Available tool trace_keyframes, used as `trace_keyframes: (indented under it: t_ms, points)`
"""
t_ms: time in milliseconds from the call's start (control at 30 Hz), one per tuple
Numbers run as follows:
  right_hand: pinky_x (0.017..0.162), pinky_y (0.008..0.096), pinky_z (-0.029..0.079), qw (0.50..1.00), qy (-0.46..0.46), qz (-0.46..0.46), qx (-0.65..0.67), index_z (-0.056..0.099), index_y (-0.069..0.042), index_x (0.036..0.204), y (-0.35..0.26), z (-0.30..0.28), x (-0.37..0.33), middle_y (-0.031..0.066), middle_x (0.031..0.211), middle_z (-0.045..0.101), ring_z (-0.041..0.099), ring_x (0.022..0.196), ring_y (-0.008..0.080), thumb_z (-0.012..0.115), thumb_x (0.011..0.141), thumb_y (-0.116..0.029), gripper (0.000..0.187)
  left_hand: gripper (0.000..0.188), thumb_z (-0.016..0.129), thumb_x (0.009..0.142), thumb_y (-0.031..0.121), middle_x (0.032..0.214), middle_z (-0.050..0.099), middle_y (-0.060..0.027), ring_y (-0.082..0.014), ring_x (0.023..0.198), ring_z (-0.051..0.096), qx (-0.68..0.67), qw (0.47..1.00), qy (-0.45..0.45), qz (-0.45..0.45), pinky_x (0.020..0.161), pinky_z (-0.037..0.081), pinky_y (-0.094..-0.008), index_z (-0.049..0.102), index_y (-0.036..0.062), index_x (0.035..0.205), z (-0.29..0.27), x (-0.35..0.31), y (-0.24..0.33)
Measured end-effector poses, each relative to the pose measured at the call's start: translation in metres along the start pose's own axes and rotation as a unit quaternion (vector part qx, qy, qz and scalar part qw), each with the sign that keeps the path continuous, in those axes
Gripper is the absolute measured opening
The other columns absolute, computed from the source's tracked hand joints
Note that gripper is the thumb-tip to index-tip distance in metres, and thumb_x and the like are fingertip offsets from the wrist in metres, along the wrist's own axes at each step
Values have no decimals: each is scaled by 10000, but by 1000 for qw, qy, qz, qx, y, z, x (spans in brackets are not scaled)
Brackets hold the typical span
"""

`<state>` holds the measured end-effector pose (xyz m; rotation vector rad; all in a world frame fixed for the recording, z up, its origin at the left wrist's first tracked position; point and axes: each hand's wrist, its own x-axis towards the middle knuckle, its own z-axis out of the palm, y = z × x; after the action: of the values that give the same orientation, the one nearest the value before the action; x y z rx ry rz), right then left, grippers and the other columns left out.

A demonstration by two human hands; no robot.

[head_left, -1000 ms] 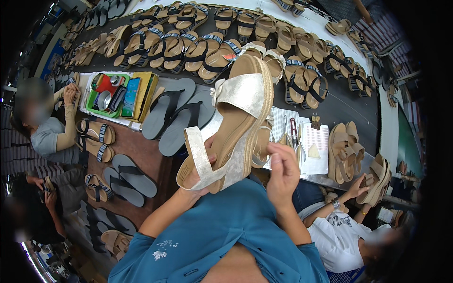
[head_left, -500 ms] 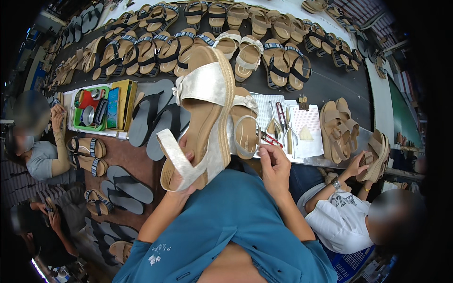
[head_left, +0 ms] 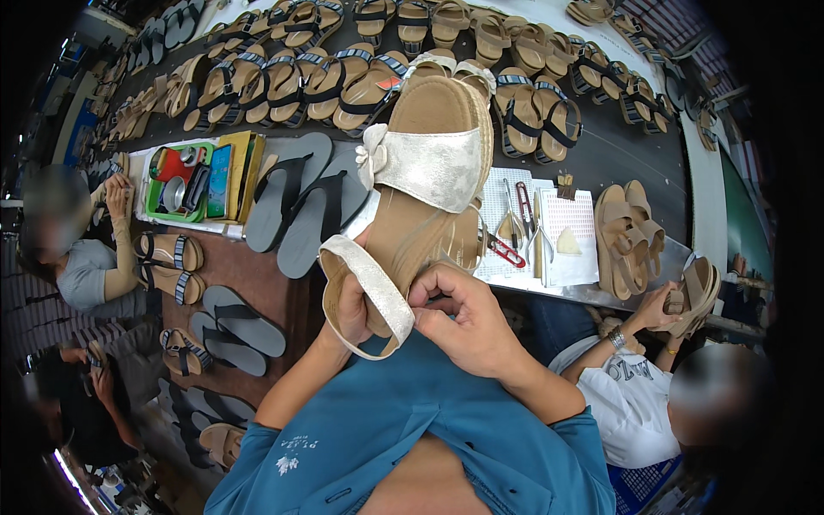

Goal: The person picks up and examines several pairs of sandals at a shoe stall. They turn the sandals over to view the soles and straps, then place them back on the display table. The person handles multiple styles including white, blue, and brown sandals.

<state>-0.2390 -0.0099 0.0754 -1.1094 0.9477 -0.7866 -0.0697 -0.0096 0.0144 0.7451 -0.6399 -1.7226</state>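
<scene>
A silvery-white wedge sandal [head_left: 429, 172] with a flower on its wide toe strap tilts up in front of my chest. My left hand [head_left: 350, 305] is closed round its heel end, partly hidden behind the ankle strap [head_left: 369, 279]. At that strap's right edge, the thumb and curled fingers of my right hand [head_left: 468, 326] pinch together; whether a small bit sits between them is hidden. Behind the raised sandal, a similar white sandal [head_left: 468, 236] lies mostly covered on the bench.
Pliers [head_left: 525, 202], red-handled snips [head_left: 505, 251] and paper sheets [head_left: 571, 266] lie right of the sandal. Grey flip-flops [head_left: 313, 215] and a green tray [head_left: 154, 202] are to the left. Rows of sandals [head_left: 326, 90] stand across the bench. Co-workers sit on both sides; one holds a beige sandal [head_left: 699, 292].
My right hand has moved left and up from beside the sandal to its ankle strap. The sandal has shifted right and its ankle strap has turned. An orange tag shows on a sandal behind.
</scene>
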Motion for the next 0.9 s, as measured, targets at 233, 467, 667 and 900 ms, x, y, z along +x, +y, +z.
trace_keyframes:
  t_ms: [233,467,667,900]
  points:
    - [773,275,528,999,-27,-1,-42,588,28,941,-1,4,1,67,935,583,602,875,116,611,845,-23,112,764,466,948,503,1407,471,-180,-270,1262,532,25,999,10,-20,1039,470,-387,262,-1,1484,4,-7,0]
    - [756,315,579,983,-36,19,179,570,20,1184,2,-17,-11,112,975,639,659,859,182,508,967,-104,257,637,600,879,306,1356,526,-153,-245,1209,552,-104,993,46,-20,1018,477,-373,408,36,1423,-27,-11,-18]
    - [690,295,502,891,448,-31,-66,614,24,1063,127,-118,1,84,853,636,611,770,131,500,984,-129,207,721,643,871,529,1359,537,-135,-284,1249,528,-221,973,49,-35,1057,446,-459,454,69,1394,-77,-34,-36]
    - [813,421,454,809,370,-39,-455,672,-63,990,225,-101,5,115,965,603,572,934,320,715,808,-142,203,754,623,872,586,1377,522,-124,-298,1268,511,-135,983,106,-66,1076,425,-478,429,95,1409,-59,-33,-28]
